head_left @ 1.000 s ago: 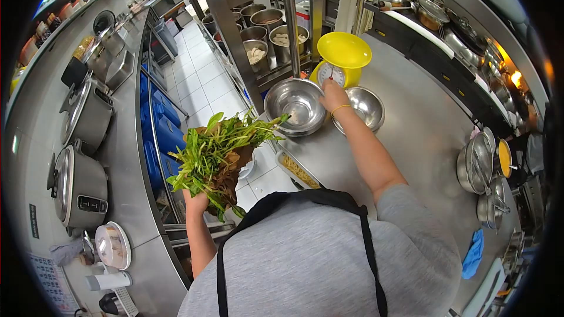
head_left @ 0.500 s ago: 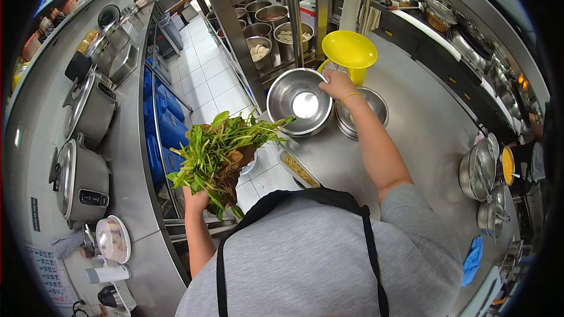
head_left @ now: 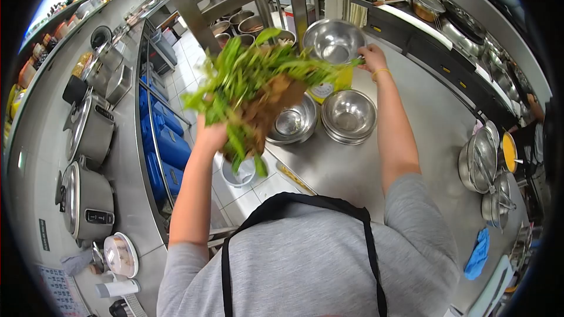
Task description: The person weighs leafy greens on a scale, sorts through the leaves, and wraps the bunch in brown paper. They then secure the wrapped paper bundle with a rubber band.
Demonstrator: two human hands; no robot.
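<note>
My left hand [head_left: 210, 136] is closed around a bunch of leafy greens [head_left: 247, 76], lifted above the floor gap and the counter edge. A brown, paper-like sheet [head_left: 273, 103] is bunched with the stems. My right hand [head_left: 372, 60] grips the rim of a steel bowl [head_left: 333, 40], held over a yellow container [head_left: 322, 91]. The tips of the greens reach close to that rim. Below, another steel bowl [head_left: 292, 122] is partly hidden by the greens, beside a stack of steel bowls [head_left: 350, 111].
A metal rack [head_left: 247, 0] with pots stands ahead. To the left are blue bins [head_left: 170, 141] and rice cookers [head_left: 88, 199] on a counter. Strainers [head_left: 479, 161] and a blue cloth [head_left: 477, 252] lie on the right. A white bucket [head_left: 238, 171] sits on the floor.
My left hand has raised the greens forward and to the right. My right hand has moved right and up with a steel bowl, which now covers the view of the yellow dish.
</note>
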